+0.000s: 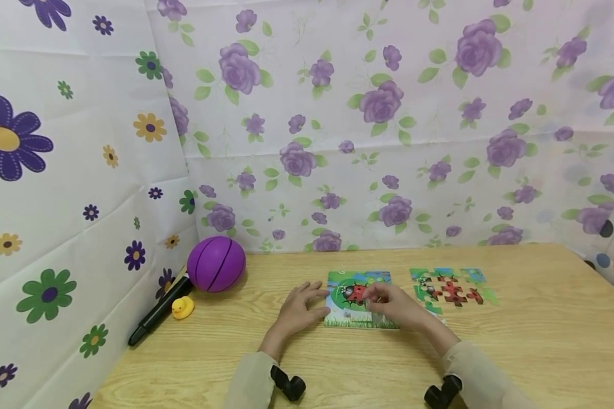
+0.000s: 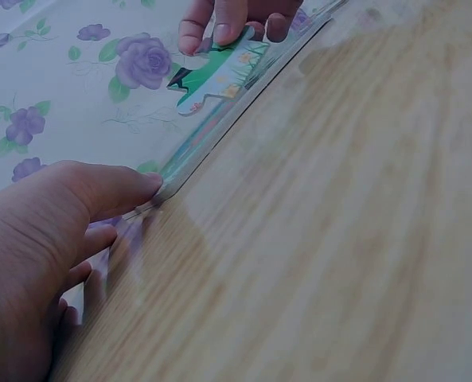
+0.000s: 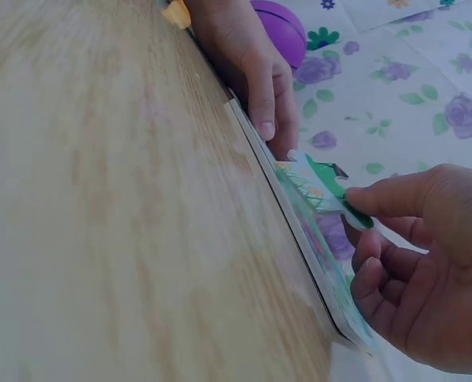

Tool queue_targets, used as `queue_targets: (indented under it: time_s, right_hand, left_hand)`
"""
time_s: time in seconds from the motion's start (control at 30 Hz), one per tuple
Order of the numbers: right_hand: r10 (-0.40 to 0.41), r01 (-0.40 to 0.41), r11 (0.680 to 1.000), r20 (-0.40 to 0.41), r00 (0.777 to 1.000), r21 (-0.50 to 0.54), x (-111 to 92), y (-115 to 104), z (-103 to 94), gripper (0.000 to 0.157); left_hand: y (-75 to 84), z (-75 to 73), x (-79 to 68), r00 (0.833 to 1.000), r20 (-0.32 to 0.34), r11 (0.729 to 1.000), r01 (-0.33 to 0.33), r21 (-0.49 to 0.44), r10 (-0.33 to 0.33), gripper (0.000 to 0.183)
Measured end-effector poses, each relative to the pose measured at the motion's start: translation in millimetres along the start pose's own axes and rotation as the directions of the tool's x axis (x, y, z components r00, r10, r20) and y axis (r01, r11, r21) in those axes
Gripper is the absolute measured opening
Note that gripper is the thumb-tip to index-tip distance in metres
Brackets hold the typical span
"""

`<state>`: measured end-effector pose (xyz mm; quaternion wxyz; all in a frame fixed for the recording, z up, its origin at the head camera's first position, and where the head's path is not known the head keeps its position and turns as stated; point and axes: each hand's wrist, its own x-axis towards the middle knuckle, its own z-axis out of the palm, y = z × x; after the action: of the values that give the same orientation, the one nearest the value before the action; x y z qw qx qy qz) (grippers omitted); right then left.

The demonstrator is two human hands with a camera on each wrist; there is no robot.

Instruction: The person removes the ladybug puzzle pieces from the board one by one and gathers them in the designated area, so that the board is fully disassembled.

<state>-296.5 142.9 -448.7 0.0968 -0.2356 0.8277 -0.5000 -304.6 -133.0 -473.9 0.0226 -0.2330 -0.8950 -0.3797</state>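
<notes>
A ladybug jigsaw puzzle board lies flat on the wooden table, with the picture partly filled in. My right hand is over its right half and pinches a jigsaw piece between thumb and fingers. That piece, printed green with grass and small flowers, is tilted just above the board in both wrist views. At the board's left edge, my left hand rests with its fingers spread and its thumb touching the rim. Loose jigsaw pieces, several of them showing red ladybug parts, lie to the right of the board.
On the left of the table are a purple ball, a yellow toy duck and a thick black marker-like stick. Floral cloth hangs behind the table and along its left side.
</notes>
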Motion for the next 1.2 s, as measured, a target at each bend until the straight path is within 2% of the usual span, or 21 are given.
queue_targets:
  time_s: [0.23,0.43,0.6,0.77,1.2]
  right_hand:
    - [-0.011,0.013,0.999,-0.031,0.999,0.052,-4.3,-0.9,-10.9,0.025]
    - [0.025,-0.018,0.996,-0.074,0.997,0.083,-9.4,-4.9,-29.1,0.033]
    - [0.047,-0.037,0.994,-0.093,0.995,0.105,-16.3,0.4,-45.8,0.040]
    - [0.046,-0.037,0.996,-0.113,0.992,0.084,-29.6,12.3,-66.2,0.043]
    - [0.130,-0.132,0.991,-0.198,0.971,0.006,-82.4,50.4,-127.6,0.042]
  left_hand:
    - [0.2,-0.3,0.8,1.000,-0.001,1.000,0.004,-0.008,-0.004,0.045]
    - [0.3,0.8,2.8,1.000,-0.002,1.000,0.002,0.005,-0.002,0.044]
    - [0.0,0.6,2.7,1.000,-0.003,1.000,0.018,0.008,-0.018,0.044]
    - [-0.9,0.3,2.1,1.000,-0.004,1.000,0.018,0.009,-0.018,0.043]
    - [-1.9,0.7,3.5,1.000,-0.006,1.000,0.016,-0.007,-0.016,0.044]
